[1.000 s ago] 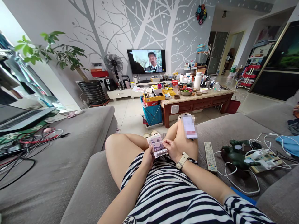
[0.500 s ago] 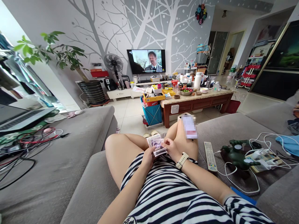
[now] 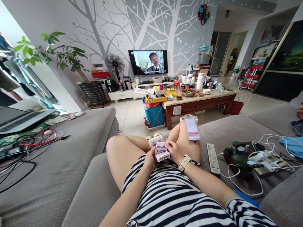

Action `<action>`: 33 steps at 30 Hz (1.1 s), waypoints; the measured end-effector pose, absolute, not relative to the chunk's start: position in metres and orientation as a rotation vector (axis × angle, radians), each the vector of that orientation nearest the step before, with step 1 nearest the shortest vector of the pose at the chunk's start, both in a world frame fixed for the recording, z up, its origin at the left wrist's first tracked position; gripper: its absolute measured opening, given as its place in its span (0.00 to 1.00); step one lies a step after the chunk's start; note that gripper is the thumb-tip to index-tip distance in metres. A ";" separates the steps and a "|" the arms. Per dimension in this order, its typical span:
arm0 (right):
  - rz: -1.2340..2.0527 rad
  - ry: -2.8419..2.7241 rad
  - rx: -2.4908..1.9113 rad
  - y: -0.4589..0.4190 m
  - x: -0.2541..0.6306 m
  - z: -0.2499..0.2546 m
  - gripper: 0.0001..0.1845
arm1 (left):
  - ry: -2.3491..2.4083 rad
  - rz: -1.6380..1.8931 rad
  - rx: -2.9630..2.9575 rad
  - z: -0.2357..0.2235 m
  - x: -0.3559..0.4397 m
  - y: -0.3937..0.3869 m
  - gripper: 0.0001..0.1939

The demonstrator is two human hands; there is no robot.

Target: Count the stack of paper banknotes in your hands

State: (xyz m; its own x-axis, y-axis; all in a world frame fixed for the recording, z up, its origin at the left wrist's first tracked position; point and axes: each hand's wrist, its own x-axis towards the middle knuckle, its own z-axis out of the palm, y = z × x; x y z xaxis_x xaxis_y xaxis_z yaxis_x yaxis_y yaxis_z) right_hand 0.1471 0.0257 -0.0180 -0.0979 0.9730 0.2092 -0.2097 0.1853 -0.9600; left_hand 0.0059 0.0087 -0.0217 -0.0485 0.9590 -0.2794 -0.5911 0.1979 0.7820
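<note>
An open laptop (image 3: 30,122) is set at the far left edge of the grey sofa (image 3: 78,151), where tangled cables (image 3: 44,143) are strewn just beside it. Farther back, a potted plant (image 3: 77,58) and a standing fan (image 3: 115,65) are seen near a wall painted with pale trees. At centre, a stack of banknotes (image 3: 163,156) is held over the lap of a seated person, its left edge clasped by the left hand (image 3: 149,160), whose grip is closed around it. The right edge of a purple note (image 3: 161,147) marked 5 is pinched by the right hand (image 3: 174,152), its grip narrowed to thumb and fingers; a cream wristwatch (image 3: 184,162) is worn above it. Beyond, a yellow box (image 3: 155,100) is placed at the tabletop's (image 3: 214,96) front left corner, and a bowl of fruit (image 3: 188,92) is set near the front edge. A pixelated phone (image 3: 192,128) is seen by the right knee. On the sofa's right seat, a remote control (image 3: 213,158), a dark green object (image 3: 239,156) and a power strip (image 3: 267,162) crowded with plugs are lined up toward the right edge.
</note>
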 end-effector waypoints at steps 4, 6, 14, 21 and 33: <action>1.263 -1.240 -0.809 0.023 0.148 -0.014 0.19 | 0.944 1.352 0.508 -0.021 0.006 0.008 0.17; 1.275 -1.237 -0.798 0.022 0.148 -0.013 0.19 | 0.950 1.356 0.517 -0.021 0.006 0.008 0.16; 1.318 -1.182 -0.777 0.025 0.147 -0.017 0.18 | 0.961 1.345 0.512 -0.023 0.006 0.010 0.16; 1.340 -1.169 -0.759 0.024 0.146 -0.016 0.17 | 0.977 1.347 0.531 -0.028 0.005 0.012 0.15; 1.350 -1.167 -0.744 0.026 0.146 -0.020 0.15 | 0.943 1.347 0.540 -0.028 0.005 0.013 0.16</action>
State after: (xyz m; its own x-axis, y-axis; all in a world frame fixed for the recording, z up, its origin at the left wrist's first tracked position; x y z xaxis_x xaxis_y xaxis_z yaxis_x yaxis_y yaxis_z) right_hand 0.1463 0.0263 -0.0204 -0.1543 0.9675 0.2003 -0.3386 0.1386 -0.9306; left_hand 0.0048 0.0127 -0.0282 -0.0463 0.9655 -0.2564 -0.5718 0.1848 0.7993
